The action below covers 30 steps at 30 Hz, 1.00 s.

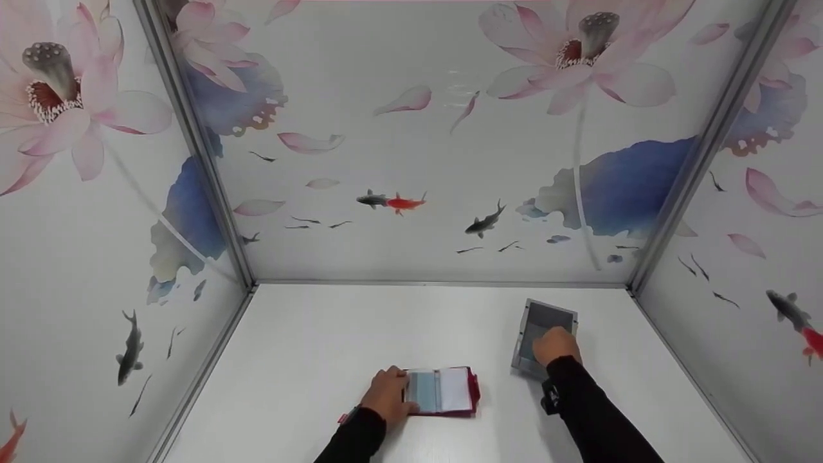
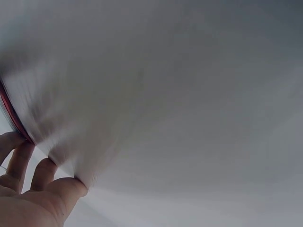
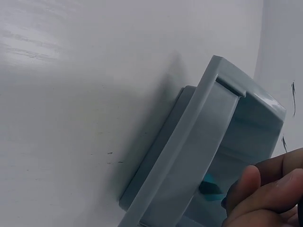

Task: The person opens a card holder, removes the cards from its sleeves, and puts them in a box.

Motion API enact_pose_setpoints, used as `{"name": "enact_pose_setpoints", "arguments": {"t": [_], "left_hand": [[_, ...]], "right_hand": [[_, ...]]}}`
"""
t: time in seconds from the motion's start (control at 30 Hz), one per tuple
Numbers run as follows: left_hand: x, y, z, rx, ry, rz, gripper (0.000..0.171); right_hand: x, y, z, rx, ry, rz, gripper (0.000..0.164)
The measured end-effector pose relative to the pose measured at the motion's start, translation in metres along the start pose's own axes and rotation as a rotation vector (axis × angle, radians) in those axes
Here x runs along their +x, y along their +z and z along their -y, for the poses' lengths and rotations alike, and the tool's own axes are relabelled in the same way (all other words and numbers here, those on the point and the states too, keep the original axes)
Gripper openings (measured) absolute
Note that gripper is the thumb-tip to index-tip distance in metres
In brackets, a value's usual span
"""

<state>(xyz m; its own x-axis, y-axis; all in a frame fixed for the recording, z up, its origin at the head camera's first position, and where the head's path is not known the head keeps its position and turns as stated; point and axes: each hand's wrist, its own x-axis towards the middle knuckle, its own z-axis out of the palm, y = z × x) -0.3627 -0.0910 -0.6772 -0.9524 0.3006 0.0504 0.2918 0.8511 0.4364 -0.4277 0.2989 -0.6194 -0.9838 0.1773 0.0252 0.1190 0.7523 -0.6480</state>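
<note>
A small red-covered notebook (image 1: 455, 391) lies spread on the white table, a pale blue sheet on its left side and a white one on its right. My left hand (image 1: 388, 395) holds its left end, thumb near the lower corner and fingers by the top edge. In the left wrist view, fingertips of the left hand (image 2: 47, 194) meet a pale surface beside a thin red edge. My right hand (image 1: 557, 347) reaches into a grey plastic bin (image 1: 519, 341), fingers curled. Inside the bin, a teal piece (image 3: 211, 180) shows near these fingertips; whether they pinch anything is hidden.
The white table (image 1: 308, 334) is enclosed by printed panels with flowers and fish at the back, left and right. Grey metal posts (image 1: 218, 193) stand at the corners. The bin is at the right rear, right of the notebook.
</note>
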Motion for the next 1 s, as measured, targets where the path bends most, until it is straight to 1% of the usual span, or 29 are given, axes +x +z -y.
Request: {"name": "enact_pose_setpoints", "arguments": {"t": [0.17, 0.27, 0.37, 0.53, 0.63, 0.7, 0.77, 0.8, 0.87, 1.0], "left_hand": [[0.003, 0.004, 0.001, 0.013, -0.015, -0.003, 0.067], [0.002, 0.003, 0.0, 0.001, -0.02, 0.0, 0.067], [0.0, 0.002, -0.002, -0.003, -0.021, 0.005, 0.066], [-0.003, -0.004, -0.007, -0.02, -0.022, 0.007, 0.068], [-0.004, -0.004, -0.009, -0.01, -0.033, 0.011, 0.069], [-0.004, -0.003, -0.009, 0.003, -0.042, 0.015, 0.068], [-0.003, -0.002, -0.01, 0.019, -0.049, 0.02, 0.068], [-0.003, -0.002, -0.011, 0.023, -0.052, 0.022, 0.068], [-0.002, -0.004, -0.012, 0.027, -0.058, 0.031, 0.068], [-0.003, -0.008, -0.015, 0.022, -0.052, 0.034, 0.067]], "right_hand": [[-0.007, -0.002, 0.005, 0.022, 0.021, 0.02, 0.043], [-0.011, 0.002, 0.011, 0.03, 0.013, 0.001, 0.04], [-0.017, 0.006, 0.017, 0.025, -0.022, -0.028, 0.042], [-0.027, 0.014, 0.028, 0.062, -0.051, -0.049, 0.048], [-0.033, 0.018, 0.035, 0.1, -0.052, -0.049, 0.042], [-0.037, 0.022, 0.04, 0.12, -0.068, -0.048, 0.032], [-0.042, 0.027, 0.048, 0.148, -0.086, -0.041, 0.022], [-0.045, 0.03, 0.053, 0.16, -0.098, -0.032, 0.019], [-0.052, 0.037, 0.064, 0.189, -0.125, -0.009, 0.017], [-0.067, 0.05, 0.086, 0.266, -0.17, 0.083, 0.015]]}}
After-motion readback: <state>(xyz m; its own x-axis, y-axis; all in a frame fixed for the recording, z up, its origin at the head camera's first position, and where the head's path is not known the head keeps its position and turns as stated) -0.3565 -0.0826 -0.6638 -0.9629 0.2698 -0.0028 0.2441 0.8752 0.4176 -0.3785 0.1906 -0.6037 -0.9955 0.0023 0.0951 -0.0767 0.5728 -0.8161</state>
